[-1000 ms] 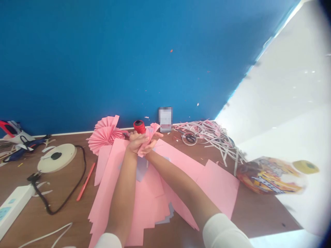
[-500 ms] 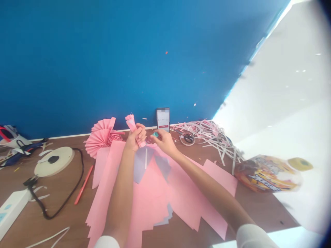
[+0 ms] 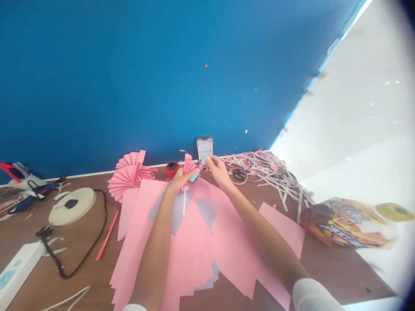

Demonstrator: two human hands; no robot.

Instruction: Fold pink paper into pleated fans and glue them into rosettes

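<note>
- The left hand (image 3: 177, 179) is closed around a folded pink pleated paper (image 3: 188, 164), holding it upright above the pink sheets (image 3: 194, 246) on the wooden table (image 3: 35, 276).
- The right hand (image 3: 218, 169) pinches a small teal tube (image 3: 196, 172) between its fingertips, with the lower end of the tube touching the pleated paper.
- A red spool (image 3: 171, 169) stands just behind the left hand.
- Finished pink fans (image 3: 129, 175) lie to the left.
- A phone (image 3: 205, 148) leans on the blue wall.
- Scissors (image 3: 239, 174) rest by the paper strips (image 3: 272, 170).
</note>
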